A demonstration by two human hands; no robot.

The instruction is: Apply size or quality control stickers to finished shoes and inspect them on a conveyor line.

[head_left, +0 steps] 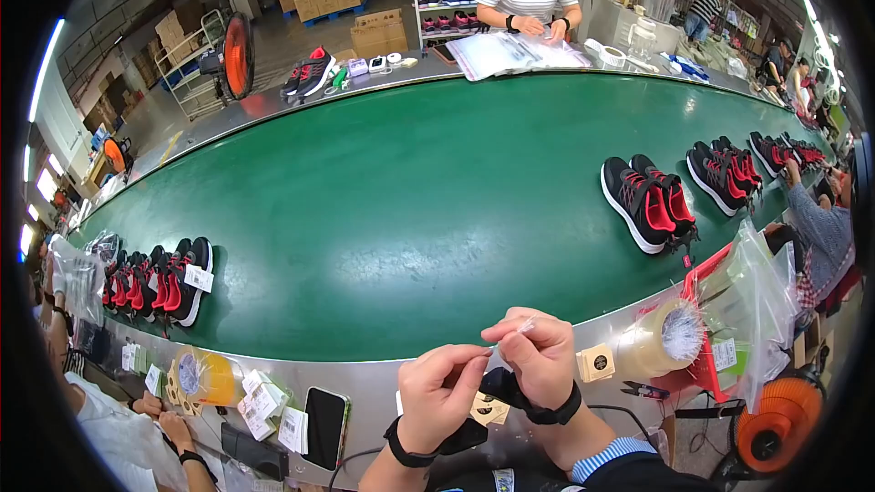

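Near the front edge of the green belt, my left hand [442, 392] and my right hand [540, 355] are raised close together, fingertips almost meeting. Both are closed in a pinch on a thin clear plastic strand [528, 323], whose end shows above the right fingers. Much of the strand is hidden by my fingers. Just right of my right hand lie small tan cards with a black round mark [597, 363]. Beyond them, a pale yellow roll [643, 346] lies on its side, packed with clear plastic strands [682, 333].
Black-and-red sneakers stand on the green belt [365, 200] at right [649, 202] and left [187, 282]. A phone [325, 428], white tags [264, 405], snips [645, 390] and a red basket [706, 346] line the near counter. Co-workers sit left, right and across. An orange fan [775, 424] stands lower right.
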